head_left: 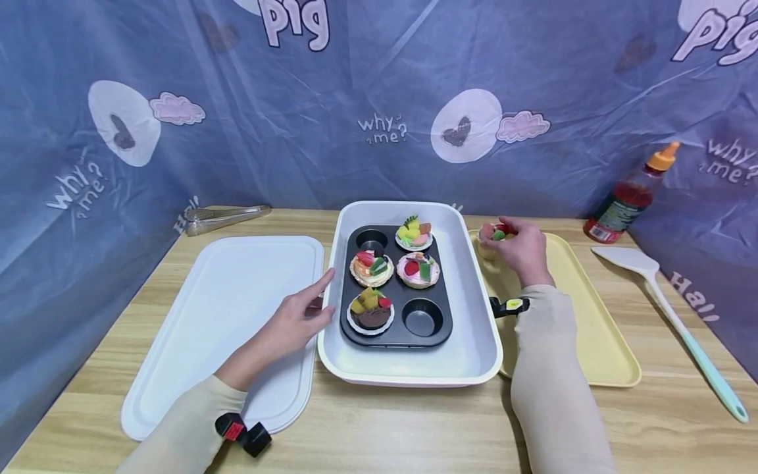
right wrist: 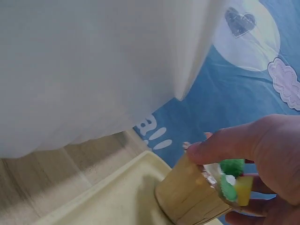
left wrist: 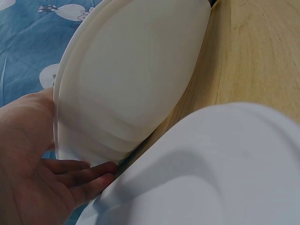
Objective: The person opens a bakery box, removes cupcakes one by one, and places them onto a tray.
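- Right hand (head_left: 524, 250) pinches a fruit-topped tart (right wrist: 187, 197) by its upper edge, between thumb and fingers; whether the base rests on the yellow tray (head_left: 592, 336) cannot be told.
- Left hand (head_left: 296, 322) rests against the left side of the white basin (head_left: 408, 365), index finger and thumb spread apart at the rim.
- Held at the tray's far left corner, the tart is just outside the basin's right wall; the left hand is well apart, across the basin.
- That wall stands between the tart and the black muffin pan (head_left: 398, 299), whose long axis runs away from the person.
- Two cups show dark insides: the near-right cup (head_left: 422, 318), closer to the person than the tart, and the far-left cup (head_left: 370, 240), roughly level with it.
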### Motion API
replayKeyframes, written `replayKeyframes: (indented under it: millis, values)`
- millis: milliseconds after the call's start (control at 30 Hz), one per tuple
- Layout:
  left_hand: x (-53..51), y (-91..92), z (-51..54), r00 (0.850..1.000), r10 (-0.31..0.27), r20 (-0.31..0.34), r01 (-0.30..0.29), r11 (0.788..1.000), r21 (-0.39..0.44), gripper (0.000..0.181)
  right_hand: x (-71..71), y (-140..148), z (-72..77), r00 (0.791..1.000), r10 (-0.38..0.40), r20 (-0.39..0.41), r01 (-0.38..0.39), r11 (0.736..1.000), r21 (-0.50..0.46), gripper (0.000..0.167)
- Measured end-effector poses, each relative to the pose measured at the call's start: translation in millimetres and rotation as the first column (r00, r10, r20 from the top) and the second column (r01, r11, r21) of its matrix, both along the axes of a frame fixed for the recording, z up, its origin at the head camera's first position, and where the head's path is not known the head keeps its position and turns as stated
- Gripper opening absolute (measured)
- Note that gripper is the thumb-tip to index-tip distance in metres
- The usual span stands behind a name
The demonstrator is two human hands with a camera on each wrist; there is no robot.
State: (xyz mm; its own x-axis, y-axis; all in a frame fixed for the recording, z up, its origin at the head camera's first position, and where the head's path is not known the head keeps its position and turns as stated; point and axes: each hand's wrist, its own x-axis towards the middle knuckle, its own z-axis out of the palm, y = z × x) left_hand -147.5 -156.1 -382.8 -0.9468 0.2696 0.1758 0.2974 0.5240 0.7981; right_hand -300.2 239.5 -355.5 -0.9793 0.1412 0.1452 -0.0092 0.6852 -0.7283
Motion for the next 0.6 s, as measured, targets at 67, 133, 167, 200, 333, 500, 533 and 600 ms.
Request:
replayKeyframes:
  millis: [67, 133, 167, 200, 333, 500, 533, 600]
  values:
    - [0.1, -0.4, -0.4, 1.0, -0.002, 0.002, 0.002, 1.0, 0.002, 0.067, 1.0, 1.1, 2.4, 1.0, -0.008, 0.018, 0.008, 1.0, -0.013, 0.07]
    - [0.0, -0.6, -0.8, 1.0, -0.002, 0.007, 0.002, 1.0, 0.002, 0.067, 1.9, 2.7, 4.9, 0.999, -0.019, 0.027, 0.02, 0.999, -0.035, 0.07]
    - [0.0, -0.6, -0.9, 1.0, -0.001, 0.011, 0.001, 1.0, 0.002, 0.068, 2.4, 3.7, 6.3, 0.999, -0.025, 0.028, 0.027, 0.999, -0.045, 0.07]
    - [0.0, -0.5, -0.8, 1.0, 0.0, 0.014, 0.0, 1.0, 0.002, 0.068, 3.0, 4.6, 7.9, 0.999, -0.029, 0.034, 0.031, 0.998, -0.057, 0.07]
    - [-0.1, -0.2, 0.0, 1.0, 0.0, 0.022, 0.0, 1.0, 0.002, 0.068, 5.1, 7.6, 14.9, 0.999, -0.033, 0.036, 0.036, 0.996, -0.082, 0.073]
    - [-0.3, -0.1, 1.3, 1.0, -0.003, 0.028, 0.003, 1.0, 0.004, 0.068, 9.2, 8.2, 28.4, 0.999, -0.034, 0.023, 0.036, 0.994, -0.108, 0.067]
    - [-0.2, -0.1, 1.6, 1.0, -0.004, 0.03, 0.004, 1.0, 0.003, 0.068, 10.4, 7.8, 31.7, 0.999, -0.033, 0.017, 0.035, 0.993, -0.113, 0.064]
    - [-0.2, 0.0, 2.0, 1.0, -0.002, 0.031, 0.002, 1.0, 0.002, 0.068, 12.7, 6.8, 38.7, 0.999, -0.035, 0.009, 0.036, 0.992, -0.118, 0.061]
